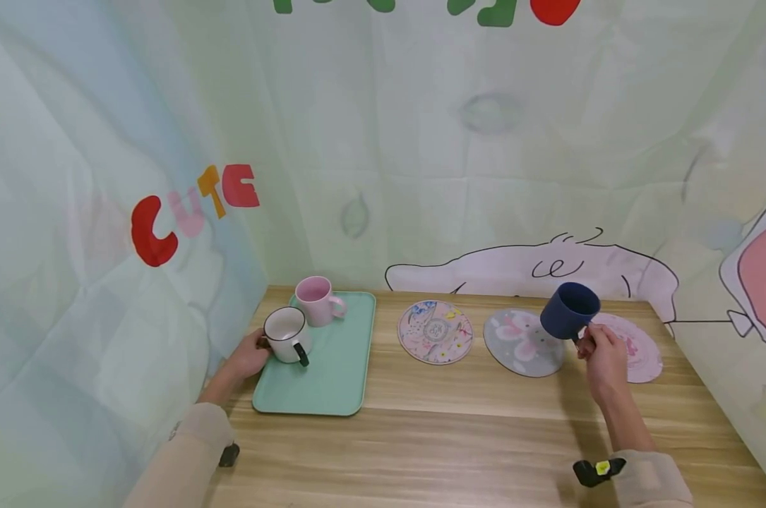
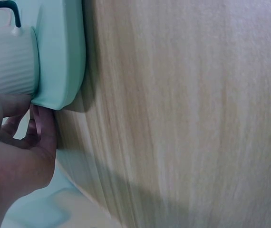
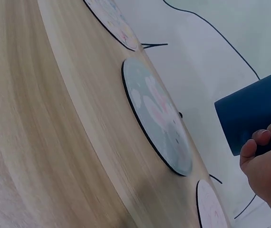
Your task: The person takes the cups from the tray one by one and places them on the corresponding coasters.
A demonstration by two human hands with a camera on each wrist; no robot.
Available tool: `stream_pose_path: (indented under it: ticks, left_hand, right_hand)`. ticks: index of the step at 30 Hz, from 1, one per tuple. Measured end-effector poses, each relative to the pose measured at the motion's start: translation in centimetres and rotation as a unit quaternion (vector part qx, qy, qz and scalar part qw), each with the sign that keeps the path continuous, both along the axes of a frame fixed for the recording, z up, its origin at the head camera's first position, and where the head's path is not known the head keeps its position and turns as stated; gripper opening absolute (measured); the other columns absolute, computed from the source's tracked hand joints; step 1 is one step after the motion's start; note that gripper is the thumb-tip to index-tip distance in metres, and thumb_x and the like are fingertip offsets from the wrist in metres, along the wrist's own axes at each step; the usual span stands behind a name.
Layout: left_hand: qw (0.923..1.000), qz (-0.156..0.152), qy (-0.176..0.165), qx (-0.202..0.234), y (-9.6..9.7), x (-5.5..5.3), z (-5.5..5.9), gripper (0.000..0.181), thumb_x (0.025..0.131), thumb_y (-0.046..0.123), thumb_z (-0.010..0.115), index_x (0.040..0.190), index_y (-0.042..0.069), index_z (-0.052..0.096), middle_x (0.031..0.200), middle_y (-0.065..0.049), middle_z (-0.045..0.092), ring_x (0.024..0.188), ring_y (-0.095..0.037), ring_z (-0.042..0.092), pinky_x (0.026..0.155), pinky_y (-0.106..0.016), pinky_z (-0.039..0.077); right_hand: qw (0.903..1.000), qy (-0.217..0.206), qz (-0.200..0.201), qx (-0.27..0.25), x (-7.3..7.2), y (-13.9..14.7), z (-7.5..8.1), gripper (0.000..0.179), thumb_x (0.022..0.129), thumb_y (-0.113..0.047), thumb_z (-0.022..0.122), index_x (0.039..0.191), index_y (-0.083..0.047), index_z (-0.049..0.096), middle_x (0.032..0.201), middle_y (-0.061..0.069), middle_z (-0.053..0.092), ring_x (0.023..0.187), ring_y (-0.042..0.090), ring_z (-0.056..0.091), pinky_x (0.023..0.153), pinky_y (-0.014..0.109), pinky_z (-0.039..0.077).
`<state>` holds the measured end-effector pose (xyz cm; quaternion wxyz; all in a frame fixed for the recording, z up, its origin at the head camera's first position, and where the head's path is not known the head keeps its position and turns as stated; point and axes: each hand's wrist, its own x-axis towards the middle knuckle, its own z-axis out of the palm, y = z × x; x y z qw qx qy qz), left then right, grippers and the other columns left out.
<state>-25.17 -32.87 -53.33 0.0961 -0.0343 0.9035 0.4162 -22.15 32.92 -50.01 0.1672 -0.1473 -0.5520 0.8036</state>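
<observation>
My right hand holds a dark blue mug by its handle, up off the table and tilted, between the grey rabbit mat and the pink round mat. In the right wrist view, curled fingers show against the blue mug. Over at the left, my left hand grips the left edge of a mint green tray, thumb above and fingers below. Close beside that thumb stands a white mug with a black handle. Behind it on the tray is a pink mug.
A flowered round mat lies right of the tray, in a row with the other two mats. The wooden table meets a printed cloth backdrop at the back and sides.
</observation>
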Motion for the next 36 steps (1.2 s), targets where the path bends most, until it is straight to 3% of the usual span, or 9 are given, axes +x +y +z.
stream_pose_path:
  ticks: [8,25,30,36]
  left_hand:
    - [1.0000,0.004,0.000,-0.001,-0.1,-0.3,-0.3,0.052,0.104,0.001,0.042,0.154,-0.012,0.036,0.144,-0.036,0.047,0.131,-0.046,0.043,0.117,-0.063,0.031]
    - [0.9999,0.000,0.005,-0.010,0.0,-0.1,0.0,0.050,0.104,0.000,0.043,0.152,-0.012,0.039,0.141,-0.035,0.048,0.127,-0.045,0.044,0.114,-0.063,0.034]
    - [0.9999,-0.002,0.002,-0.011,0.0,-0.1,0.0,0.051,0.105,0.000,0.043,0.154,-0.012,0.037,0.144,-0.037,0.047,0.130,-0.047,0.044,0.116,-0.064,0.033]
    - [0.9999,0.000,0.001,-0.011,0.1,0.0,0.1,0.051,0.105,0.001,0.043,0.154,-0.012,0.036,0.144,-0.037,0.047,0.131,-0.047,0.044,0.116,-0.064,0.033]
  right_hand:
    - [0.9997,0.011,-0.018,-0.010,-0.2,1.7,0.2,0.042,0.112,-0.007,0.048,0.071,-0.005,0.061,0.072,0.001,0.050,0.054,0.014,0.044,0.054,0.025,0.041]
    - [0.9980,-0.041,-0.046,-0.012,-0.1,5.1,-0.7,0.043,0.111,-0.007,0.047,0.070,-0.005,0.061,0.068,0.000,0.050,0.055,0.013,0.046,0.053,0.025,0.041]
    - [0.9971,-0.051,-0.056,0.007,0.0,6.0,-0.7,0.043,0.110,-0.007,0.046,0.070,-0.004,0.059,0.067,-0.001,0.050,0.056,0.013,0.046,0.053,0.024,0.041]
    - [0.9967,-0.063,-0.051,-0.006,0.0,7.2,-0.3,0.042,0.112,-0.011,0.044,0.072,-0.005,0.057,0.067,-0.001,0.049,0.056,0.013,0.045,0.054,0.025,0.042]
